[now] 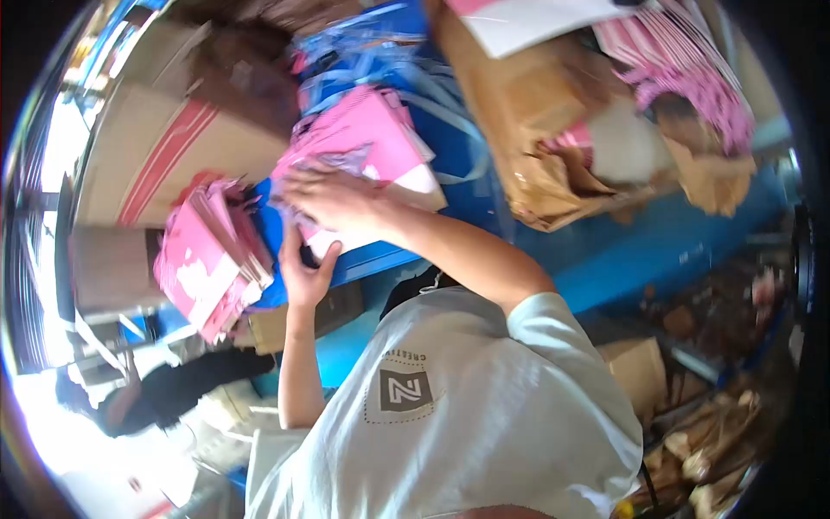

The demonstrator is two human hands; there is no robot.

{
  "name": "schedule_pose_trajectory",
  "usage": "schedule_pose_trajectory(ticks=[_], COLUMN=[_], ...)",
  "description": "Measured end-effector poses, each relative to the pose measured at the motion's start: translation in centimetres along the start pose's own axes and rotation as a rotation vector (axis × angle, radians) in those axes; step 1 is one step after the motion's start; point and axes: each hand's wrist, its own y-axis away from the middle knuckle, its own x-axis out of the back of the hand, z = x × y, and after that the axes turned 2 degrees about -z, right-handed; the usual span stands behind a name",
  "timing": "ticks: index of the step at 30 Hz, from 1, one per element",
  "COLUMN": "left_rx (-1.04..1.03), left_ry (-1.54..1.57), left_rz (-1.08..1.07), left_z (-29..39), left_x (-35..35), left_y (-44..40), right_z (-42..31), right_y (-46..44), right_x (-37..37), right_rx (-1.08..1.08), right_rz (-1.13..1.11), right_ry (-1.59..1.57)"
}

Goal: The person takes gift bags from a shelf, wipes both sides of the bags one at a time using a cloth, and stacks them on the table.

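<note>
A pink and white stack of flat printed pieces (393,138) lies on the blue table in front of me. My right hand (333,201) reaches across it, fingers stretched out and blurred, over a crumpled purplish strip at the near left part of the stack. Below it, my left hand (304,272) is at the stack's near left edge, thumb and fingers apart with a small dark gap between them. Its fingertips are partly hidden by the right hand. Left of my hands, another bundle of pink and white pieces (212,255) stands tilted.
A cardboard box with red stripes (160,164) stands on the left. Clear plastic straps (450,108) lie on the blue table (553,268). Torn brown paper (553,186) and more pink bundles (683,73) are at the right. A person in dark clothing (190,381) is at lower left.
</note>
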Motion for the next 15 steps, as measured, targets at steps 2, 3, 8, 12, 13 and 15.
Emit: schedule_pose_trajectory(ticks=[2, 3, 8, 12, 13, 15], left_rx=[-0.072, -0.052, -0.05, -0.022, -0.03, -0.044], left_ry=[-0.14, -0.123, -0.187, -0.181, -0.19, -0.207], left_rz=[-0.075, -0.118, -0.127, -0.111, -0.112, -0.122], left_z=[-1.3, -0.7, 2.4, 2.4, 2.4, 2.6], left_x=[0.7, 0.8, 1.0, 1.3, 1.4, 1.4], left_y=[-0.1, -0.3, -1.1, -1.0, -1.0, -0.9], right_z=[-0.1, -0.1, 1.3, 3.3, 3.4, 4.4], right_y=[0.4, 0.7, 2.5, 4.6, 5.1, 6.2], right_x=[-0.1, -0.3, 2.1, 5.6, 6.5, 7.6], right_rx=[-0.006, -0.028, -0.049, -0.129, -0.182, -0.206], right_rz=[0.046, 0.076, 0.103, 0.117, 0.127, 0.123], right_ry=[0.047, 0.06, 0.234, 0.297, 0.294, 0.319])
